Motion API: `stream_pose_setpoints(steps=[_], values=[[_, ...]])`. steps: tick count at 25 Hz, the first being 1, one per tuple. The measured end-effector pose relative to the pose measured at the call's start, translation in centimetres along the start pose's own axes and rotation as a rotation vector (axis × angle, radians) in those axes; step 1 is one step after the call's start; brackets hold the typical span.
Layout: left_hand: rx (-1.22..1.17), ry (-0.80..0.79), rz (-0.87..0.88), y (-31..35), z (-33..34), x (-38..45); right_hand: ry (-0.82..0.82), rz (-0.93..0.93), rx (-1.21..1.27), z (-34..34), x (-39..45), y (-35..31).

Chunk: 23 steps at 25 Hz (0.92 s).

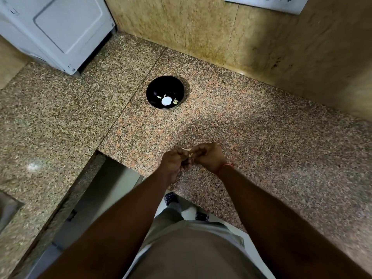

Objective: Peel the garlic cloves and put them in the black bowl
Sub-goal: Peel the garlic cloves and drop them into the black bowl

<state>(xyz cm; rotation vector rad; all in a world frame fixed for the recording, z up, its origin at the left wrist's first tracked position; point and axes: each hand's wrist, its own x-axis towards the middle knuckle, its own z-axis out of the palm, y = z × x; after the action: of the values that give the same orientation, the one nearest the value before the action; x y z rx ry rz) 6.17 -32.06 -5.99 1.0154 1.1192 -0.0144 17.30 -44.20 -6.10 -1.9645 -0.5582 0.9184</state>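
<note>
A black bowl [165,91] stands on the speckled granite counter [261,137], well beyond my hands. Inside it lie a few pale peeled garlic cloves [175,101] beside a bright white reflection. Above the counter's near edge, my left hand [174,162] and my right hand [209,157] meet fingertip to fingertip. Together they pinch a small pale garlic clove [186,151], with a thin strip of skin sticking out to the left. Most of the clove is hidden by my curled fingers.
A white appliance [58,31] stands at the back left of the counter. A yellowish stone wall [231,31] runs behind the bowl, with a white switch plate [267,3] at the top right. A gap in the counter [104,188] opens at my lower left.
</note>
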Motion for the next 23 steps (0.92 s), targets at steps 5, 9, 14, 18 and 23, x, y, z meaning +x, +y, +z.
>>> stream_pose_setpoints(steps=[5,9,14,18,23], values=[[0.014,-0.022,0.011,-1.8,0.4,-1.1,-0.017,0.144,0.196,-0.2,-2.4,1.0],[0.055,0.020,0.046,-3.2,0.4,-2.3,0.020,0.235,0.404,0.4,-3.9,1.7],[0.176,0.035,0.162,-4.9,0.7,-3.7,0.016,0.330,0.564,1.6,-5.3,1.9],[0.240,0.033,0.204,-5.5,0.5,-4.3,0.003,0.347,0.496,1.2,-5.6,2.3],[0.708,0.085,0.457,-4.8,0.2,-4.2,-0.095,0.349,0.270,0.4,-5.5,2.2]])
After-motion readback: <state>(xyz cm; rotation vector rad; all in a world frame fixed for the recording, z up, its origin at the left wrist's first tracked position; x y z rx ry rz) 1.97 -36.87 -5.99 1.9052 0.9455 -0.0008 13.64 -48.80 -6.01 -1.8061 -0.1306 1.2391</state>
